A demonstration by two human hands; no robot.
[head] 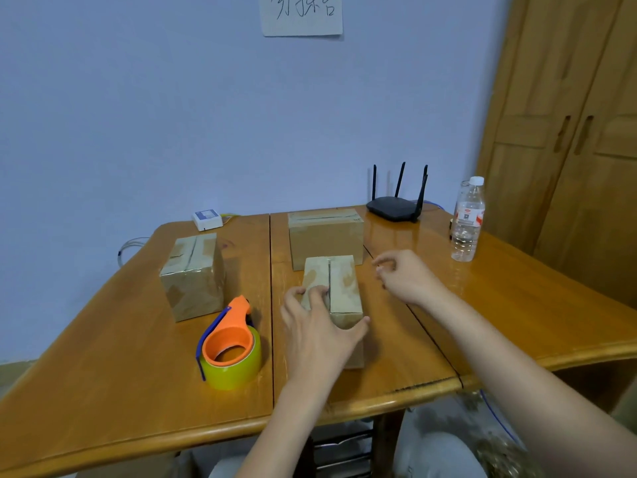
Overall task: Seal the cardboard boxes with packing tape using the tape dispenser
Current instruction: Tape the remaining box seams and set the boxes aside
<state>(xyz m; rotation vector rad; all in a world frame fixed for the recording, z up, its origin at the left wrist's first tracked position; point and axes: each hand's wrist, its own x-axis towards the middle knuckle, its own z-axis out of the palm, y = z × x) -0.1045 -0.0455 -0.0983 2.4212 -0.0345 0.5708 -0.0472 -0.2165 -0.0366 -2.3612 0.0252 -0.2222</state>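
On a wooden table [103, 339], a taped cardboard box [193, 276] stands left, an orange tape dispenser [229, 343] just before it. The left hand [319, 334] grips a small cardboard box [336, 291] at centre. The right hand [405, 276] hovers beside it, fingers loosely curled, holding nothing.

My only feed: head camera, worn high, angled forward and down across wooden table [120, 357] toward blue wall [138, 115]; near table edge close, wide-angle bowing at borders.
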